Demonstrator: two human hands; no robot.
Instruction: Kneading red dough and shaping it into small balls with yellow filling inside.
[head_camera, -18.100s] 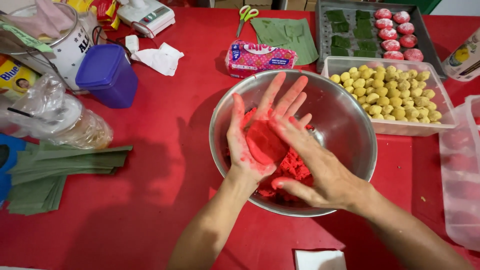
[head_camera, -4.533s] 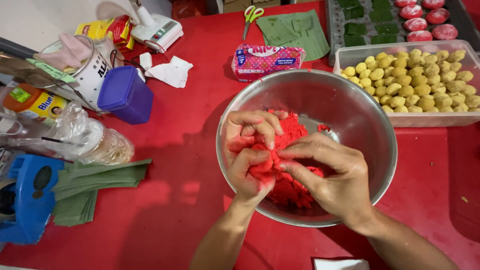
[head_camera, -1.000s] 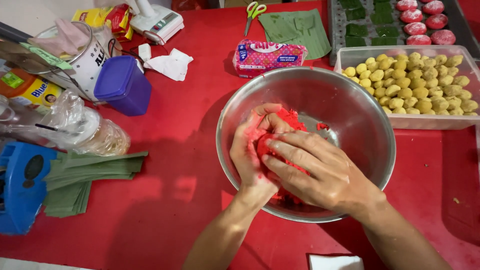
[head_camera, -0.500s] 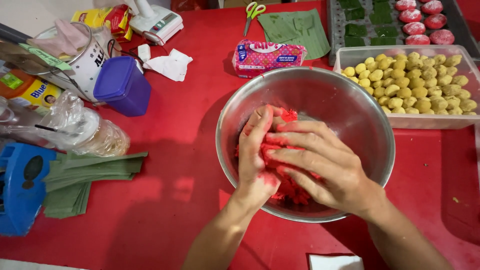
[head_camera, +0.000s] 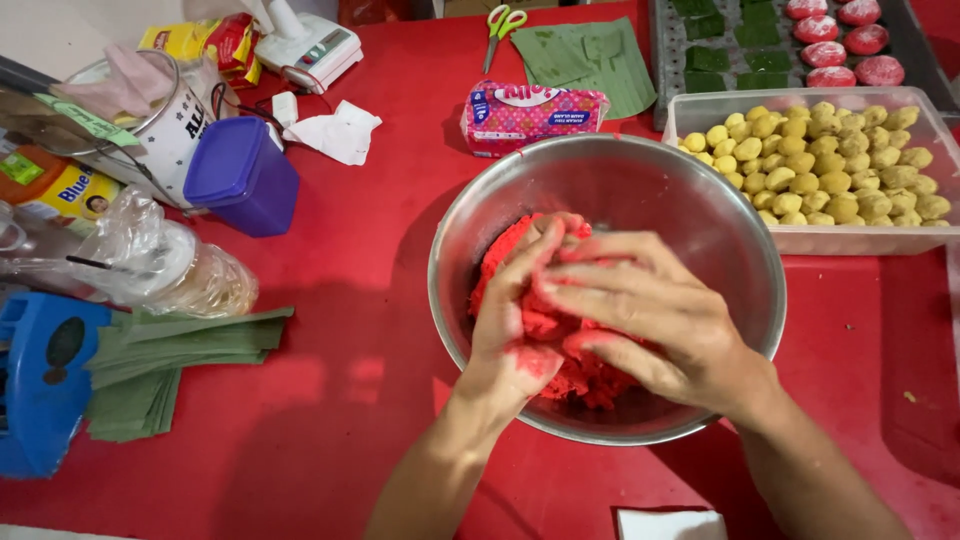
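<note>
both hands are down inside the stainless steel mixing bowl (head_camera: 690, 220), pressed into a mass of red dough (head_camera: 590, 375) that lies on the bowl's floor. the left hand (head_camera: 515, 320) is on the near-left side of the lump, its fingers (head_camera: 540, 250) half curled and lying close together up over the dough's top, the palm pushed against its flank; red crumbs coat the skin. the right hand (head_camera: 655, 320) comes across from the right, fingers (head_camera: 600, 290) spread a little and bent downward, covering the top of the lump and overlapping the left fingertips, so the dough is gripped between the two hands. neither hand is fully clenched. beyond the fingertips, past the bowl's far rim, lies a pink packet (head_camera: 530, 115). to the right of the right hand's knuckles, outside the bowl, a clear plastic tub (head_camera: 850, 238) holds yellow balls (head_camera: 830, 180). left of the left wrist, well apart on the red table (head_camera: 350, 300), are folded green leaf strips (head_camera: 170, 355) and a purple lidded container (head_camera: 240, 175).
</note>
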